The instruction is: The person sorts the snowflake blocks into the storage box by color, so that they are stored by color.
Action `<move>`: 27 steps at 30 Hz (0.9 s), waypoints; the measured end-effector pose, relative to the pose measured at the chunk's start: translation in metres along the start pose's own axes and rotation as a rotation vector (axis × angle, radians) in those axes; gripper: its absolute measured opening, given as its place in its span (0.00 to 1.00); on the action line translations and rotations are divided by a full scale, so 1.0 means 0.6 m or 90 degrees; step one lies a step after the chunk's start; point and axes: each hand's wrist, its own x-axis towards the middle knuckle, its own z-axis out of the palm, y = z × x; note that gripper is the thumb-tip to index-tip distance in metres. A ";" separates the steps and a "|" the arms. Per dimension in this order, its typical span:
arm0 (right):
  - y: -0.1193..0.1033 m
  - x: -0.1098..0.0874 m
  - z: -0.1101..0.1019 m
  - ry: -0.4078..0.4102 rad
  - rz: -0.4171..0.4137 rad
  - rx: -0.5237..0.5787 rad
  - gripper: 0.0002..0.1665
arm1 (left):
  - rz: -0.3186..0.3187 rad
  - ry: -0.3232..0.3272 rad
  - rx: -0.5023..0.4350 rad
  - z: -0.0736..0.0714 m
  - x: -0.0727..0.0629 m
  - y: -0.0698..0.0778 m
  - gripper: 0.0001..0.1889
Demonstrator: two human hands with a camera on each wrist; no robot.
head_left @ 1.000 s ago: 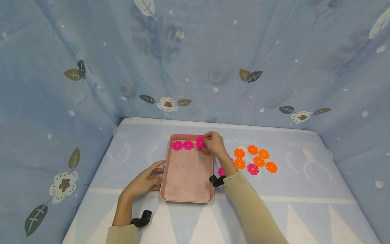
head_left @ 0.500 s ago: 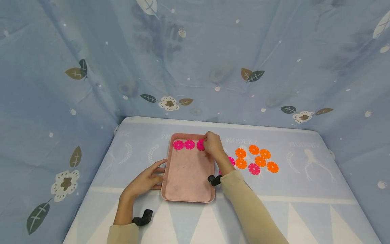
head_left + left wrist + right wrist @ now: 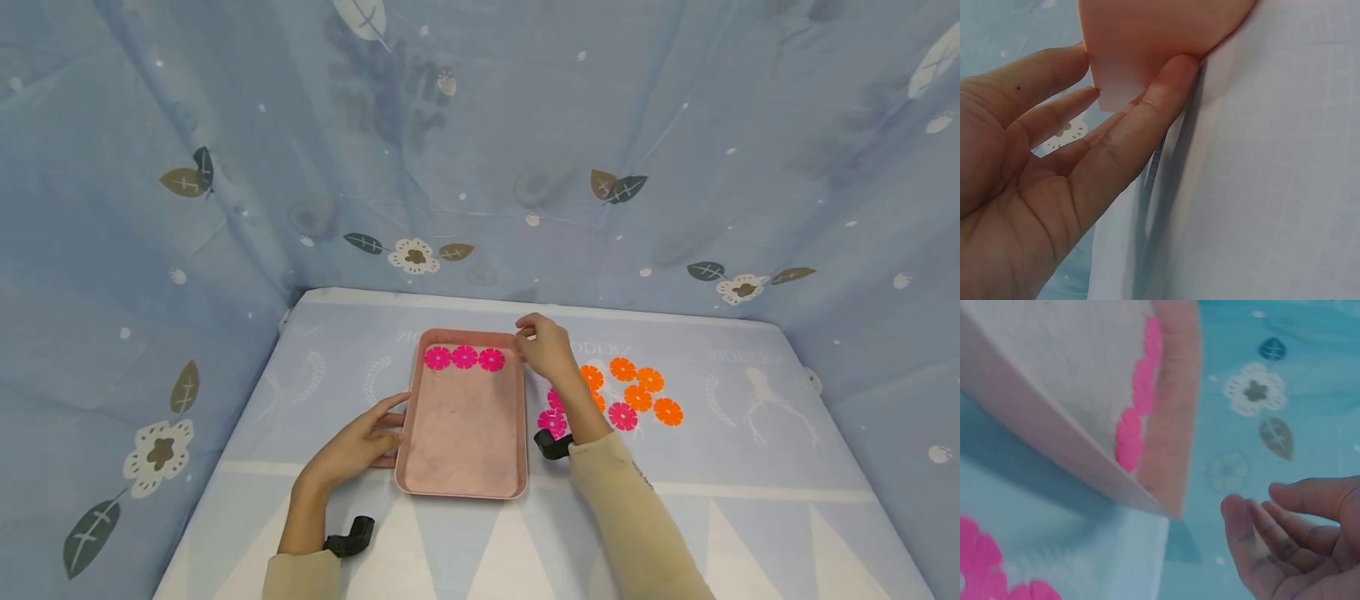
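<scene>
A shallow pink tray (image 3: 461, 433) lies on the table, with three pink notched flower-shaped discs in a row along its far end; the rightmost disc (image 3: 491, 360) is nearest my right hand. My left hand (image 3: 360, 446) rests at the tray's left side, its fingers reaching to the outer wall (image 3: 1141, 37) in the left wrist view. Just past the tray's far right corner is my right hand (image 3: 546, 348). In the right wrist view this right hand (image 3: 1300, 540) has nothing between its loosely bent fingers.
Right of the tray lie several orange discs (image 3: 637, 397) and some pink discs (image 3: 623, 416), a few partly hidden by my right forearm. Blue patterned cloth (image 3: 480, 167) walls in the table at the back and sides.
My right hand has set the third pink disc down in the row, let go of it and drawn away to the right. The left hand stays at the tray's side.
</scene>
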 end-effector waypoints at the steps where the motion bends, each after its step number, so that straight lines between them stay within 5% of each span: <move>1: 0.001 -0.004 -0.007 0.000 0.001 0.025 0.17 | 0.000 0.000 0.000 0.000 0.000 0.000 0.34; 14: 0.026 -0.065 -0.074 0.025 -0.015 0.169 0.16 | 0.009 -0.015 -0.014 0.000 -0.001 0.003 0.33; 27: 0.070 -0.118 -0.095 0.029 -0.011 0.169 0.18 | -0.003 -0.002 0.002 0.002 0.000 0.003 0.34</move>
